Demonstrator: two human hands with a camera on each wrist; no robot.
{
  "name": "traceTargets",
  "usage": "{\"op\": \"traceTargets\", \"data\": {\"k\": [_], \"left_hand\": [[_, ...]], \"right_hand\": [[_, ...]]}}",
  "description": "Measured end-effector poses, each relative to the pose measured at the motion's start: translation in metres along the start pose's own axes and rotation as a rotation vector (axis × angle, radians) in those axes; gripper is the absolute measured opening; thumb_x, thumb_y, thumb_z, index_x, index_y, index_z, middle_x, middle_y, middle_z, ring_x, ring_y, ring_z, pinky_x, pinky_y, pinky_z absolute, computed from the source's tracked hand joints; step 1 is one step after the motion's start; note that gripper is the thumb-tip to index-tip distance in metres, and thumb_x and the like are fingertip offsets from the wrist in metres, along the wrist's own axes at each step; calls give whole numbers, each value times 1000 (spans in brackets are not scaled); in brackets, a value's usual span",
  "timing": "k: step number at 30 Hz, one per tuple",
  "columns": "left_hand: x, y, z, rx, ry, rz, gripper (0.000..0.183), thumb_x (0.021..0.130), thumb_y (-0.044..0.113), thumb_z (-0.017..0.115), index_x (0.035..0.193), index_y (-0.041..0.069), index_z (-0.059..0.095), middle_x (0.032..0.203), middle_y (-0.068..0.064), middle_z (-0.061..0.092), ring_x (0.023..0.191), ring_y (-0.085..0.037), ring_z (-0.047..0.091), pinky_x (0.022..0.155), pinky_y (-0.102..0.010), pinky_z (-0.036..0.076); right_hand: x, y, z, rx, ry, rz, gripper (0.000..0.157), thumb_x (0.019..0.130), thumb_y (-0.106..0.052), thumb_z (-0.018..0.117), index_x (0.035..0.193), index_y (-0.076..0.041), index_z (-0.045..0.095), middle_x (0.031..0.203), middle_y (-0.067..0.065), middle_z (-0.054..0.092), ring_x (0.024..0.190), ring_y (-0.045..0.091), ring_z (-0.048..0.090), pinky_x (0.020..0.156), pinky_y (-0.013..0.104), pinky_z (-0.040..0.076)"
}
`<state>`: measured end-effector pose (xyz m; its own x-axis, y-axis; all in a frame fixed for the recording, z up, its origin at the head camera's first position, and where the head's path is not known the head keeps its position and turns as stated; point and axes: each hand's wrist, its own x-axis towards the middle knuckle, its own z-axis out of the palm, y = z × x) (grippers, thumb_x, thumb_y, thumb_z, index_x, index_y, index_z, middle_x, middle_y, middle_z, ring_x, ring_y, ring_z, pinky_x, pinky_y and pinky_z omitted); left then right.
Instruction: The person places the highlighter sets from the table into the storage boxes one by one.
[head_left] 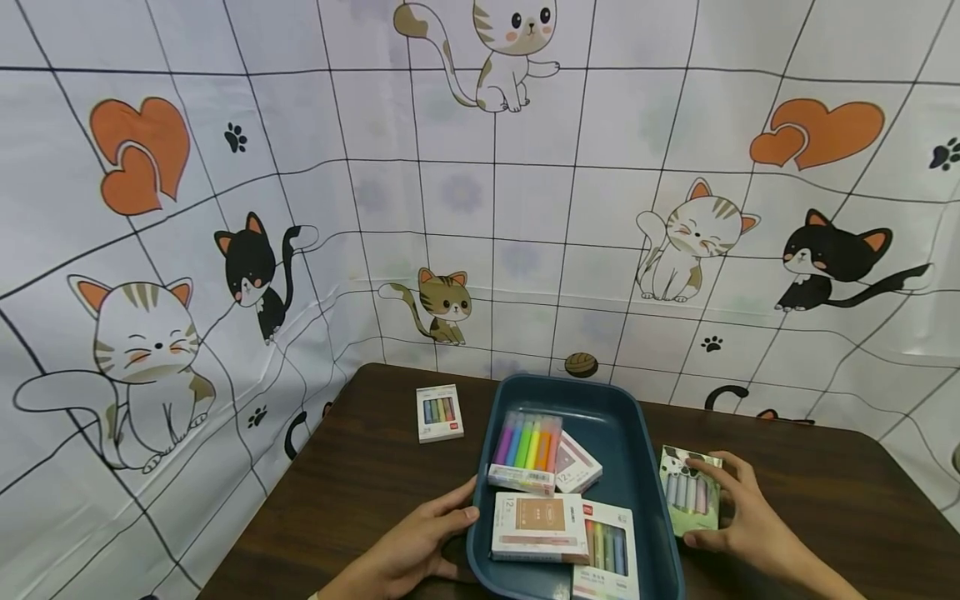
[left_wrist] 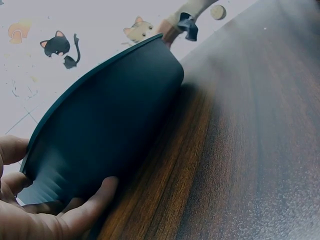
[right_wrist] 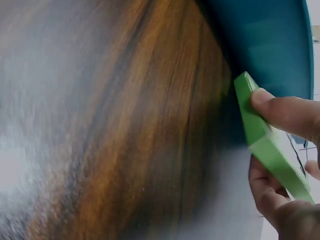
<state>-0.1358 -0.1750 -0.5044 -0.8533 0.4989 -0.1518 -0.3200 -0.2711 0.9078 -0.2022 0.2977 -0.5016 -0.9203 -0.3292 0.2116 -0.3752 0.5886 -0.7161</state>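
At the left wall of a dark blue tray (head_left: 632,433) is my left hand (head_left: 420,533), gripping its rim. The left wrist view has the fingers at the rim and a digit along the tray's outer wall (left_wrist: 110,110). My right hand (head_left: 750,512) pinches a green box of pastel pens (head_left: 686,492) just right of the tray. In the right wrist view this green box (right_wrist: 257,117) is edge-on beside the tray wall. Inside the tray lie a clear pack of bright highlighters (head_left: 528,446), a white-and-brown box (head_left: 540,525), a white box of coloured pens (head_left: 611,542) and a partly covered white box (head_left: 577,467).
Left of the tray, a small white box of coloured pens (head_left: 440,414) lies on the dark wooden table (head_left: 337,467). Behind the table hangs a white grid-lined curtain (head_left: 465,217) printed with cats and hearts.
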Motion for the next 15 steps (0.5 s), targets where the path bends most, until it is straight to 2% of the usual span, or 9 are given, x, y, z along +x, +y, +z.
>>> {"op": "traceTargets", "data": {"k": [2, 5, 10, 12, 15], "left_hand": [[0, 0, 0, -4, 2, 0, 65, 108, 27, 54, 164, 15, 22, 165, -25, 15, 142, -38, 30, 86, -65, 51], [1, 0, 0, -9, 3, 0, 66, 108, 27, 54, 164, 14, 21, 165, -25, 14, 143, -39, 28, 86, -65, 51], [0, 0, -1, -13, 4, 1, 67, 108, 27, 54, 164, 14, 21, 165, -25, 13, 144, -39, 27, 86, -65, 51], [1, -1, -1, -13, 4, 1, 67, 108, 27, 54, 164, 14, 21, 165, -25, 13, 143, -39, 28, 86, -65, 51], [1, -1, -1, -9, 2, 0, 67, 108, 27, 55, 164, 13, 21, 165, -25, 13, 143, -39, 28, 86, -65, 51]], "right_hand": [[0, -1, -3, 84, 10, 24, 100, 67, -5, 96, 149, 5, 39, 148, 31, 6, 103, 45, 58, 65, 34, 57], [1, -5, -11, 148, 37, 40, 103, 68, -2, 94, 152, 6, 34, 149, 29, 3, 102, 32, 62, 67, 32, 58], [5, -16, -33, 174, 69, 25, 106, 73, 2, 90, 157, 5, 26, 152, 32, -4, 103, -2, 57, 71, 29, 58], [7, -21, -41, 166, 83, 13, 106, 75, 2, 89, 159, 3, 24, 153, 32, -4, 103, -10, 52, 72, 27, 57], [13, -31, -52, 158, 98, -14, 105, 77, 4, 88, 160, 1, 24, 153, 28, -2, 103, -12, 50, 73, 24, 56]]}}
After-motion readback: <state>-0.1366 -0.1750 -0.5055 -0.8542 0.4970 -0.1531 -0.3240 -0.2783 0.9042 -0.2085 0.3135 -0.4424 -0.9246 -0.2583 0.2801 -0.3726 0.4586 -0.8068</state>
